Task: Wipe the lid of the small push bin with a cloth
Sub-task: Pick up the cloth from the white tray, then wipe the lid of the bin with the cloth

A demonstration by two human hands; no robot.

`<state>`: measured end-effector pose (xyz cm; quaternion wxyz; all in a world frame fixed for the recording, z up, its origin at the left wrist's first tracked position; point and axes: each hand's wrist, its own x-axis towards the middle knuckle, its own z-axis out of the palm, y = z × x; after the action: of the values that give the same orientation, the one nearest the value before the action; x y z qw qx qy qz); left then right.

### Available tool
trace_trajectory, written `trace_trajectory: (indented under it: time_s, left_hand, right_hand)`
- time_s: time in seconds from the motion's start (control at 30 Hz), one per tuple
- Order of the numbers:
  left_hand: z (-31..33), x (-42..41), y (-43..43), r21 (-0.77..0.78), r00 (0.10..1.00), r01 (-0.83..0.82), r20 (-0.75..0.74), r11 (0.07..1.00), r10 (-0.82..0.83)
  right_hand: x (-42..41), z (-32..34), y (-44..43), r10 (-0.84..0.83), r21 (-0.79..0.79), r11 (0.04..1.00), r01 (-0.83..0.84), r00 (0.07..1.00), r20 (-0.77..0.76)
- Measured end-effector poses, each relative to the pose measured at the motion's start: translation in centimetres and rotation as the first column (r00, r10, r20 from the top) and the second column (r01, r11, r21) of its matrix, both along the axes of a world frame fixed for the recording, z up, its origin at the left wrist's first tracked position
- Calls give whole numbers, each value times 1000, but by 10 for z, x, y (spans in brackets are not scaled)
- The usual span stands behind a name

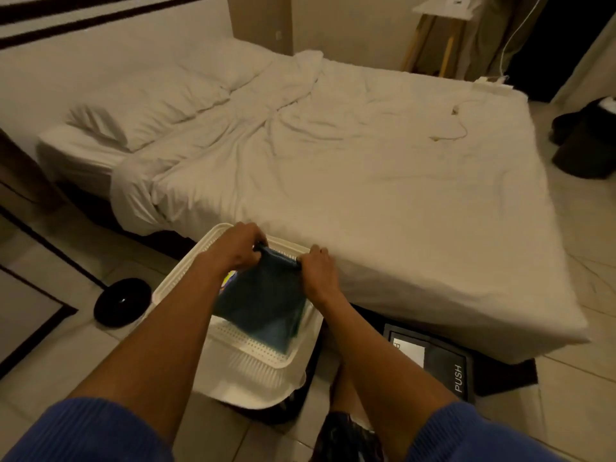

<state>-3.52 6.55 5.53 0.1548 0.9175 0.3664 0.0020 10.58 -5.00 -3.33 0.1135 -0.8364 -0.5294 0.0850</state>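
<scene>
A dark teal cloth [266, 295] hangs stretched between my two hands above a white perforated basket [253, 351]. My left hand [236, 248] pinches its upper left corner and my right hand [318, 266] pinches its upper right corner. The small black push bin [436, 361] stands on the floor to the right of the basket, by the foot of the bed. Its lid shows the word PUSH and a pale label. Neither hand touches the bin.
A large bed with white sheets [350, 168] fills the space ahead, a cable [456, 128] lying on it. A round black object [121, 301] sits on the tiled floor at left. A dark stool or bin [586, 141] stands at far right.
</scene>
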Motion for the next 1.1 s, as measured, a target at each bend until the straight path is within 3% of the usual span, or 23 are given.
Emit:
trace_trajectory:
  time_s: [0.2,0.43,0.6,0.8,1.1]
  left_hand:
    - [48,-10,-17,57,998,-38,56,998,35]
    - [102,17,-85,178,956,-4,290,984,-49]
    - [120,52,-153,173,908,30,406,985,-99]
    - [92,86,-225,79,888,97,444,992,-122]
    - [-16,119,-288,-122,935,243,293,962,-200]
  right_hand:
    - [14,63,-33,113,13,994,-112,992,-56]
    - [44,145,-103,26,203,979,-31,999,27]
    - [80,176,-176,-74,223,974,45,990,121]
    - [111,165,-258,-178,189,970,151,975,135]
    - [139,74,-351,-207,-22,978,209,975,76]
